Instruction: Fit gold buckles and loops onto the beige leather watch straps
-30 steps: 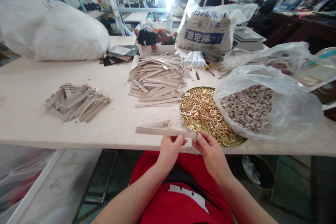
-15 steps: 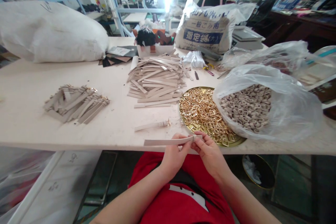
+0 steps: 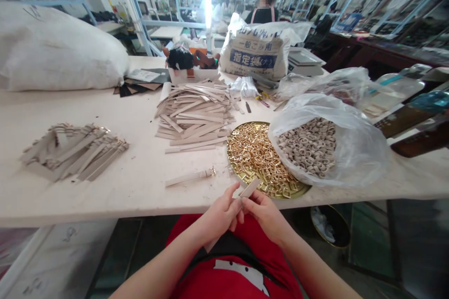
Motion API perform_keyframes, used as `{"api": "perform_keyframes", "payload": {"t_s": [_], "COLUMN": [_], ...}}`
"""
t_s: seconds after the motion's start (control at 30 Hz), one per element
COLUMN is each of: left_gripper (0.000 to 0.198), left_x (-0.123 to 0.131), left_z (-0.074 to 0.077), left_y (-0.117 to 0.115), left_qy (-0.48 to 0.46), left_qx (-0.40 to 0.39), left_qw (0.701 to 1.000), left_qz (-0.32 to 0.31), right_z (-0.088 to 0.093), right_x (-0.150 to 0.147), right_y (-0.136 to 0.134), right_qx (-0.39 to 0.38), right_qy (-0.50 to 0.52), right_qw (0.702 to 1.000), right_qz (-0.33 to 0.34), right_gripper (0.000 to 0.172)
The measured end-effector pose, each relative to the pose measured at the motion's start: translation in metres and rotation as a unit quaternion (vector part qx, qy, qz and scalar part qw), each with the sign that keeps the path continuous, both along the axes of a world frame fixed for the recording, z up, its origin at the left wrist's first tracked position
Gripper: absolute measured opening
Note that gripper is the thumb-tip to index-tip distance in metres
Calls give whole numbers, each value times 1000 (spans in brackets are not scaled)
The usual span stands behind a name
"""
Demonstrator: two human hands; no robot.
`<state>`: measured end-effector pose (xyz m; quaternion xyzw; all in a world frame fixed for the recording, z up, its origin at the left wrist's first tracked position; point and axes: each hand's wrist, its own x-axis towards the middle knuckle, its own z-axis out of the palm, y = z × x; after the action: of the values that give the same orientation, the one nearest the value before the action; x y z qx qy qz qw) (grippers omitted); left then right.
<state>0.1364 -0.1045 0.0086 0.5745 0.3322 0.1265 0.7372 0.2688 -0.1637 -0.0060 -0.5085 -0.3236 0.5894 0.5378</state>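
Observation:
Between my two hands, just off the table's front edge, is a beige leather strap (image 3: pixel 250 188), its end pointing up and to the right. My left hand (image 3: pixel 224 209) is closed round the strap, whose tail shows below by my wrist. With thumb and fingers my right hand (image 3: pixel 261 210) pinches it near the upper end. Whether a loop sits on the strap under my fingers is hidden. Just beyond lies a strap with a gold buckle (image 3: pixel 189 177). A round gold tray (image 3: pixel 301 192) heaped with gold buckles (image 3: pixel 256 149) is close by my right hand.
A clear plastic bag (image 3: pixel 365 149) of beige loops (image 3: pixel 308 145) overlaps the tray. Loose straps (image 3: pixel 196 112) are piled mid-table, buckled straps (image 3: pixel 77 149) at left. White sacks (image 3: pixel 59 51) and a printed bag (image 3: pixel 252 51) stand behind. A bin (image 3: pixel 331 226) is below right.
The strap has swung from lying level to slanting, its long tail now down toward my lap. Both hands have moved lower and slightly left. The camera view has shifted.

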Motion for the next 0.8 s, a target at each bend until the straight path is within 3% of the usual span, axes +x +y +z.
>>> {"api": "perform_keyframes", "payload": {"t_s": [0.1, 0.2, 0.27, 0.33, 0.4, 0.43, 0.6, 0.8], "left_gripper": [53, 37, 31, 28, 26, 25, 24, 25], "left_x": [4, 5, 5, 5, 6, 6, 2, 3], "left_z": [0, 1, 1, 1, 1, 0, -6, -12], "left_y": [1, 7, 9, 10, 7, 6, 3, 7], "left_qy": [0, 19, 29, 32, 36, 38, 62, 45], "left_qx": [-10, 12, 23, 22, 16, 13, 17, 46], "left_qw": [1000, 998, 997, 997, 997, 997, 995, 992], "left_qz": [22, 57, 73, 69, 63, 62, 76, 104], "right_z": [1, 1, 0, -2, -6, -8, -17, 0], "right_x": [4, 32, 55, 72, 79, 78, 68, 71], "right_y": [0, 8, 17, 29, 41, 46, 56, 48], "right_qx": [34, 36, 8, -25, -49, -56, -65, -31], "right_qy": [-110, -298, -456, -607, -692, -711, -725, -683], "right_qw": [993, 953, 890, 794, 719, 700, 683, 727], "right_qz": [34, 30, 0, 15, 44, 52, 57, 70], "right_gripper": [19, 22, 22, 20, 17, 16, 16, 24]}}
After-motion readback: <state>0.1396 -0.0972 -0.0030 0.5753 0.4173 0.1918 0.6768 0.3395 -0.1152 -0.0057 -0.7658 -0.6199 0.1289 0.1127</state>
